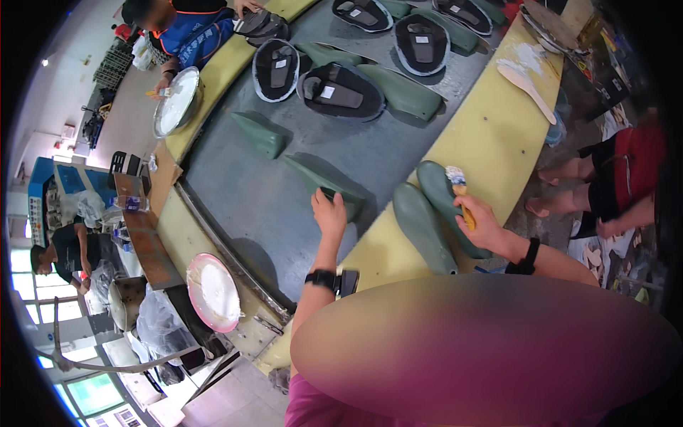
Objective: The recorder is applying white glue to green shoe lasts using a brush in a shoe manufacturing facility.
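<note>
Hands busy: left hand grips a green shoe last on the grey belt; right hand clenches a glue brush w/ two lasts just below it (bristles loaded). Glue could drip onto the yellow ledge if the brush tilts.

Taking the grey belt as landmark: its near stretch, on the person's left of the left hand, lies bare and gives open passage. That hand rests on a green shoe last; beyond it another green last stands alone with gaps all round. Farther up the belt, black insoles and lasts crowd together. On the yellow surface right of the belt, two green lasts block the right hand; beyond them the surface is open.
</note>
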### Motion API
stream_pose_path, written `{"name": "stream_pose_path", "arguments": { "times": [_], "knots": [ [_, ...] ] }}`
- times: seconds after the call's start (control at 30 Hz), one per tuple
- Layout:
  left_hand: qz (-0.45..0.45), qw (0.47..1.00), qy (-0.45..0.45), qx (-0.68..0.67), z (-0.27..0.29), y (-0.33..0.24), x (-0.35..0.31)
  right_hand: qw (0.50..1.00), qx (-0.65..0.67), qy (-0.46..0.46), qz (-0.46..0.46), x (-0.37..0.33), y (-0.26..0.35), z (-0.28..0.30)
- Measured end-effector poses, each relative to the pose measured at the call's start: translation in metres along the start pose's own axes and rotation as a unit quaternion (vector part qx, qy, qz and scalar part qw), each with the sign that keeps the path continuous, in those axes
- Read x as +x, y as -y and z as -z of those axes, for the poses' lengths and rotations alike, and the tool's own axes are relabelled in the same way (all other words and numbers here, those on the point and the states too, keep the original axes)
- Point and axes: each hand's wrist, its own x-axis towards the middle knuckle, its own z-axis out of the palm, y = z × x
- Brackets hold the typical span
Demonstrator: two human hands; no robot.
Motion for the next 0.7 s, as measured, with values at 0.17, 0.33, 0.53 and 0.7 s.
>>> {"name": "stream_pose_path", "arguments": {
  "times": [0.17, 0.33, 0.53, 0.7],
  "knots": [
    [0.001, 0.979, 0.149, -0.141, 0.015, -0.054, -0.121, 1.0, 0.001, -0.012, -0.019, -0.002, -0.001, -0.01],
    [0.008, 0.977, 0.183, -0.111, -0.012, -0.125, -0.209, 1.0, 0.013, -0.019, -0.007, -0.003, 0.019, -0.032],
    [0.086, 0.975, 0.12, -0.167, -0.002, -0.104, -0.217, 0.998, 0.051, 0.043, -0.019, -0.008, 0.036, -0.058],
    [0.18, 0.877, 0.167, -0.413, 0.049, -0.051, -0.232, 0.97, 0.191, 0.085, 0.126, -0.006, 0.039, -0.054]
  ]
}}
